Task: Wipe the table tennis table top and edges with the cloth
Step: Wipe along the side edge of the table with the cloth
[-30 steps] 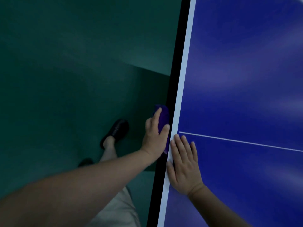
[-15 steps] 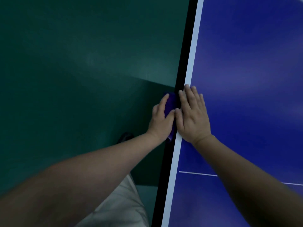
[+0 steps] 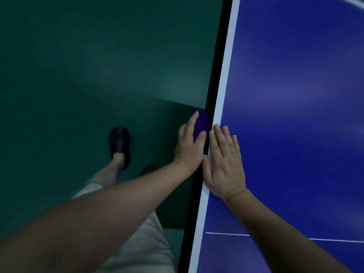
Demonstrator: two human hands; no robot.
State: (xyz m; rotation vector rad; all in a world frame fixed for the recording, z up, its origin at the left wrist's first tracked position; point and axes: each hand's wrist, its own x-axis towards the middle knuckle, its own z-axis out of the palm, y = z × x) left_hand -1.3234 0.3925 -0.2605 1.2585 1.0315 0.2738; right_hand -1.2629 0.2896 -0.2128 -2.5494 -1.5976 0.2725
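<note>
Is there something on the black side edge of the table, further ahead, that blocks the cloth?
Nothing visible blocks it. The left hand presses the purple cloth against the black side edge, which runs bare ahead to the top of the picture. The right hand lies flat on the table top, beside the cloth, not ahead.

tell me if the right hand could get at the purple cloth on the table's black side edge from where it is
Probably yes: the right hand lies flat on the white border, right beside the purple cloth, though the left hand covers most of it.
</note>
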